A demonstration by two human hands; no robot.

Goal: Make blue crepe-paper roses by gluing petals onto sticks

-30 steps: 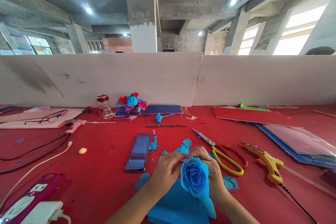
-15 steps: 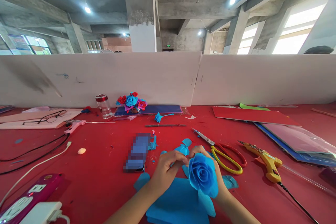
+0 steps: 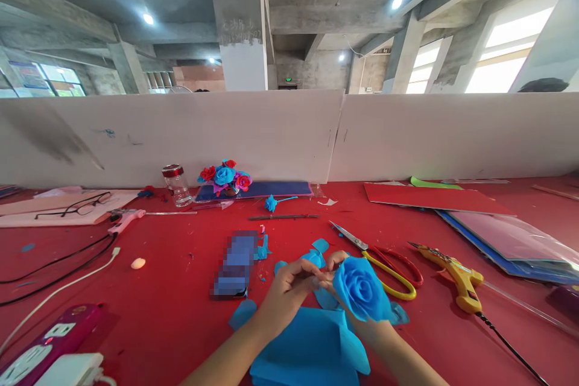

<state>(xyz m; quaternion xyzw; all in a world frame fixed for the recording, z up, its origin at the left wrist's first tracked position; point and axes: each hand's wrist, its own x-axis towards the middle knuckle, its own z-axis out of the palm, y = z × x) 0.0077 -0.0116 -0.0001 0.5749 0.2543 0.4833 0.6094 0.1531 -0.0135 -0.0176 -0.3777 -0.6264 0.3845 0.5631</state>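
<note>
A blue paper rose is held low in the middle of the view, above the red table. My right hand is mostly hidden behind the bloom and grips it from behind. My left hand is closed in a pinch at the left edge of the rose, fingertips against its outer petal. A sheet of blue paper lies under both wrists, with small blue scraps just beyond my fingers.
Red and yellow scissors and a yellow glue gun lie to the right. A blurred phone lies left of my hands. A paper bouquet, a glass jar, glasses and a power strip sit further left.
The rose has moved right and tilted, its face now turned up and rightwards. My left hand's fingers have shifted to its left edge.
</note>
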